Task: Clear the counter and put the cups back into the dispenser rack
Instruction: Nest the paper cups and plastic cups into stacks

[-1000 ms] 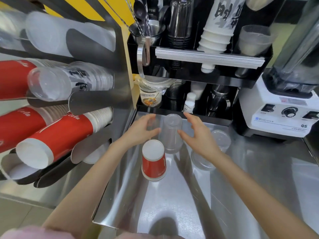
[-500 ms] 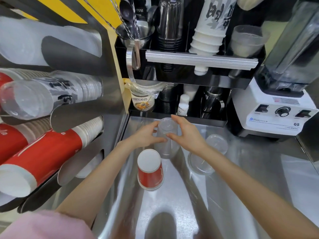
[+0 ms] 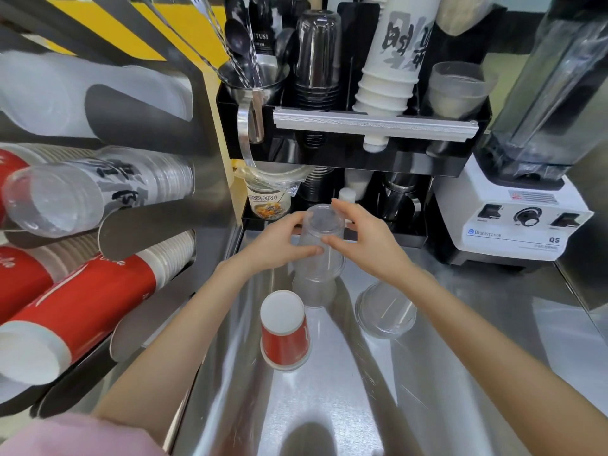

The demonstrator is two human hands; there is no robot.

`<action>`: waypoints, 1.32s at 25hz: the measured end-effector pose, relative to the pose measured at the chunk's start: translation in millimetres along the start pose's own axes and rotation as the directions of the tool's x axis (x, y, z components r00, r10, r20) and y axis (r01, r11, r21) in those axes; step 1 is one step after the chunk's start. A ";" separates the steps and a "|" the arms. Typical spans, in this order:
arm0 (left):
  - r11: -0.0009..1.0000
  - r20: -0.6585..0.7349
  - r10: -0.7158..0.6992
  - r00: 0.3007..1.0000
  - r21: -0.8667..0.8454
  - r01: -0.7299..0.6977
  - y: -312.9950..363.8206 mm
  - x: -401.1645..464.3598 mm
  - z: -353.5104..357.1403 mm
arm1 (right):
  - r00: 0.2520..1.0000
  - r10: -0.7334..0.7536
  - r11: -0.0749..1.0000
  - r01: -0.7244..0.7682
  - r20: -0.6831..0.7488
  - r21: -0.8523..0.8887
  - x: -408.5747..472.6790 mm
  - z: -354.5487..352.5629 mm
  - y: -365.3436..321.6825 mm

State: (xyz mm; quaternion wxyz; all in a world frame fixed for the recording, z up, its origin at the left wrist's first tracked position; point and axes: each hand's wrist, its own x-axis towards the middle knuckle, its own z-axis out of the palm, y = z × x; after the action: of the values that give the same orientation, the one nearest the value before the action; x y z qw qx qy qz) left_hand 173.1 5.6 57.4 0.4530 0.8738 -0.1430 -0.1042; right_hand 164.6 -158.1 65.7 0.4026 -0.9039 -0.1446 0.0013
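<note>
Closing in since a moment ago, both hands now clasp the clear plastic cup (image 3: 320, 245), which stands upside down at the back of the steel table (image 3: 460, 373). The left hand (image 3: 283, 241) grips its left wall with thumb and fingers; the right hand (image 3: 365, 236) grips the right wall and base edge. Near the front, the red paper cup (image 3: 284, 330) sits inverted as before, its white bottom up. A second clear cup (image 3: 385, 311), also inverted, rests to the right. Smooth, glossy cup stacks lie angled in the dispenser rack (image 3: 158, 222) at left.
</note>
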 end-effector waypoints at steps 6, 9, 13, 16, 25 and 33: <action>0.990 -0.117 0.137 0.984 0.058 -0.131 37.0 -22.6 -0.8 | 0.989 -0.075 0.996 0.081 -0.126 0.039 -30.6 -32.3 -28.8; 0.985 -0.151 0.171 0.974 0.061 -0.163 49.4 -44.0 11.3 | 0.985 -0.084 0.990 0.099 -0.150 0.098 -56.5 -41.7 -34.5; 0.985 -0.144 0.173 0.974 0.014 -0.173 54.8 -67.5 37.1 | 0.986 -0.096 0.985 0.114 -0.137 0.128 -88.2 -45.5 -26.0; 0.989 -0.115 0.146 0.983 0.008 -0.146 50.9 -76.2 56.5 | 0.991 -0.078 0.988 0.092 -0.108 0.127 -106.4 -45.4 -14.6; 0.999 0.034 -0.032 0.999 0.006 0.032 10.7 -96.8 120.5 | 1.000 0.026 0.997 -0.026 0.006 0.076 -151.0 -6.9 44.1; 0.988 0.090 -0.136 0.987 0.085 0.129 -9.8 -98.0 150.2 | 0.988 0.134 0.988 -0.139 0.075 0.067 -166.3 10.6 67.3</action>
State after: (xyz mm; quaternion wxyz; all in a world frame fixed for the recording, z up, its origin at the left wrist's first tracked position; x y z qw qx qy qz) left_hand 35.9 -69.7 -30.7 0.4030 0.8925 -0.1099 -0.1701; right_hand 21.4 -236.7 -9.5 0.4286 -0.8959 -0.0964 0.0659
